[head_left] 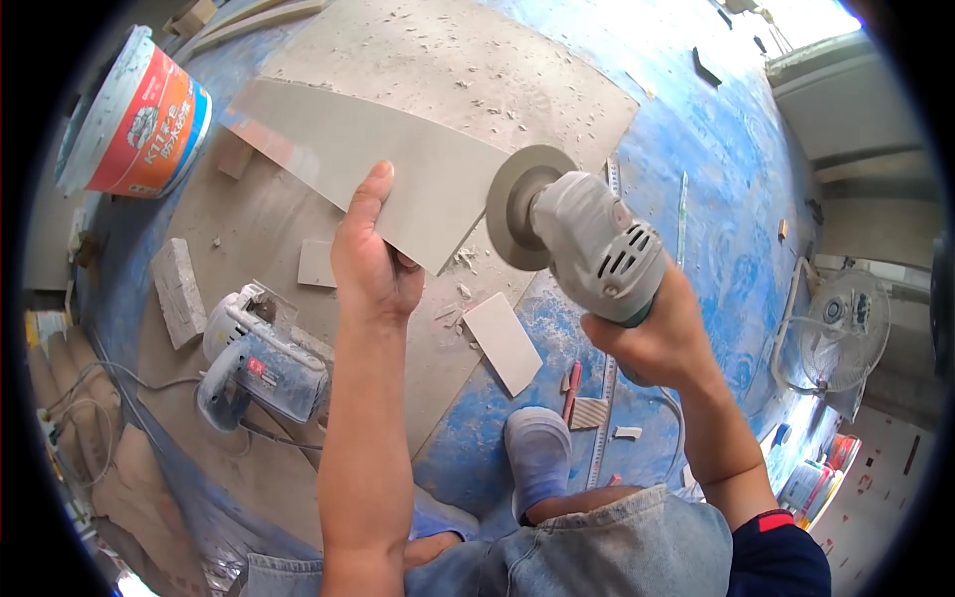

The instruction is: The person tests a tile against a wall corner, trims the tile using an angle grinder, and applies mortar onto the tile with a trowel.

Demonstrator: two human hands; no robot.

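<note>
My left hand [376, 261] is closed on a long beige tile [435, 184], thumb on its upper face and fingers mostly hidden beneath. The tile narrows toward the upper left. In my right hand [655, 333] is a grey, dust-covered angle grinder [602, 244], gripped by its body. The grinder's round disc [512, 207] stands close beside the tile's right edge; whether they touch I cannot tell. Below the disc lies a small tile offcut [500, 341] among chips on the dusty board [537, 70].
A circular saw [274, 378] with a cable, a stone block [177, 289] and a bucket [129, 139] are at the left. A metal ruler [597, 458] and red marker [571, 393] lie on the blue-covered floor [726, 269]. A fan [846, 328] and more buckets [806, 488] are at the right.
</note>
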